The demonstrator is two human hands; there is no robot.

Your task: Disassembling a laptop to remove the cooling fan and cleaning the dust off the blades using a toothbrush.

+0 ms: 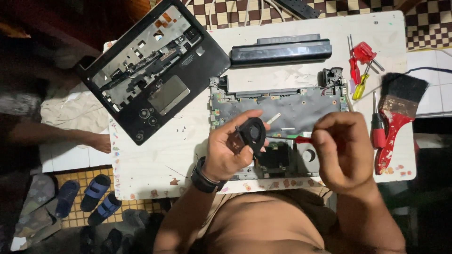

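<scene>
Left hand: the left hand [230,150] grips one small black cooling fan [252,134], lifted just above the near edge of the board; a dark watch sits on the wrist.
Right hand: the right hand [341,150] is clenched round one screwdriver [299,139] with a red-and-green handle, its tip pointing left at the fan.
Board: one bare laptop motherboard [292,106] lies mid-tabletop, under both hands.
Casing: one black palmrest shell [155,70], tilted, far left, overhanging the tabletop [179,155] edge.
Battery: one long black battery bar [280,51], far of the board, apart from it.
Spare screwdrivers: three at right, two red [354,66] [378,131], one yellow [361,85].
Brush: one red-handled paintbrush [398,117] with dark bristles, near the right edge.
Floor: one pair of blue sandals [99,200], lower left.
Other person: one bare foot [96,141] beside the left edge.
</scene>
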